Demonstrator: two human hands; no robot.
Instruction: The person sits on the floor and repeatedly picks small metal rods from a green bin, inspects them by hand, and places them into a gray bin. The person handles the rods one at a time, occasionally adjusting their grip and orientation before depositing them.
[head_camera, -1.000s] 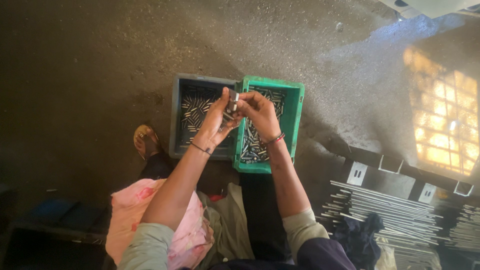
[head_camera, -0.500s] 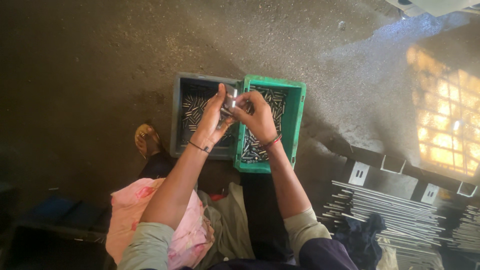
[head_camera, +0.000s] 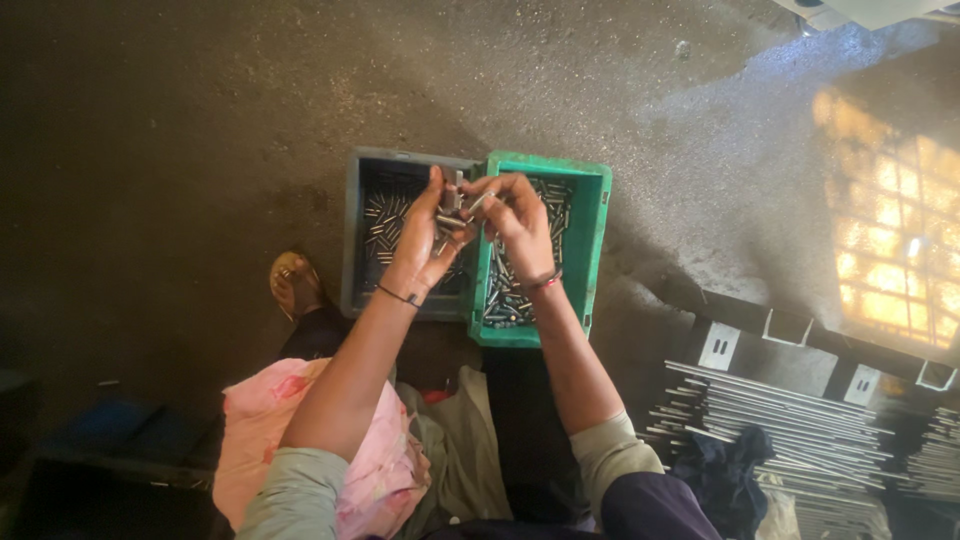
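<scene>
**Two hands meet over a pair of bins of small metal parts**

The left hand (head_camera: 425, 240) and the right hand (head_camera: 520, 225) are raised together above two plastic bins that stand side by side on a rough concrete floor (head_camera: 200, 120). The left hand is closed around a bunch of small metal pins (head_camera: 450, 212), which stick up between its fingers. The right hand pinches a single pin (head_camera: 480, 203) between thumb and fingertips, just beside that bunch; the fingertips of both hands nearly touch.

The grey bin (head_camera: 352, 240) is on the left, the green bin (head_camera: 592, 235) on the right, and their long walls touch. Both hold loose heaps of short silvery pins. The hands hang over the shared wall, near the far ends of the bins.

A thin dark band circles the left wrist and a red one the right. A sandalled foot (head_camera: 292, 285) rests on the floor just left of the grey bin. A pink cloth (head_camera: 250, 440) lies on the person's lap. At the lower right a stack of long metal rods (head_camera: 780, 425) lies flat, well apart from the bins, with a dark rag (head_camera: 735, 470) on its near end.
</scene>
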